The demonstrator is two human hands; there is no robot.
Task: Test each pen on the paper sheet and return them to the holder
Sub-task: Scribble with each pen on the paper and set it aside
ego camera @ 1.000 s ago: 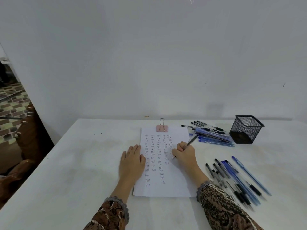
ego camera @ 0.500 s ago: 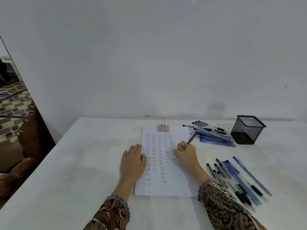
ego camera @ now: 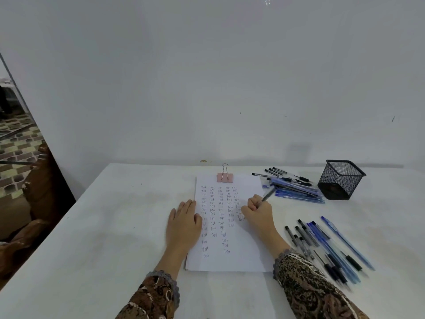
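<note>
Little displacement since the earlier frames: right hand (ego camera: 257, 211) sits at the same spot on the right margin of the paper sheet (ego camera: 230, 261), and the view itself has drifted slightly.

Fingers: right hand clenched round the pen (ego camera: 268, 195) in a writing grip, with the tip hidden under the fist at the last written column. Left hand (ego camera: 184, 224) lies flat, fingers straight, palm on the table and fingertips over the sheet's left edge, pinning it.

Key relation: the holder (ego camera: 341, 180), black mesh, stands well off the sheet's far-right corner. The pen's long axis slants from the sheet up and out to the right, its back end aimed roughly toward the holder. The right hand is plainly the nearer one. No pen shows above the holder's rim.

Judgement: test mark still being written. The drop-off would be a reach away and to the right, passing over the far pile.

Other pens: far pile of pens (ego camera: 296, 189) lies just right of the sheet's top corner, between sheet and holder. Near row of pens (ego camera: 326, 247) lies right of the sheet's lower half, roughly parallel and slanted. Which group has been tested, cannot tell.

Surface: white table (ego camera: 103, 226), matt and faintly smudged. A pink binder clip (ego camera: 225, 177) grips the sheet's top edge. Room: a plain pale wall (ego camera: 207, 88) rises behind the sheet, and patterned flooring shows far to its left.
</note>
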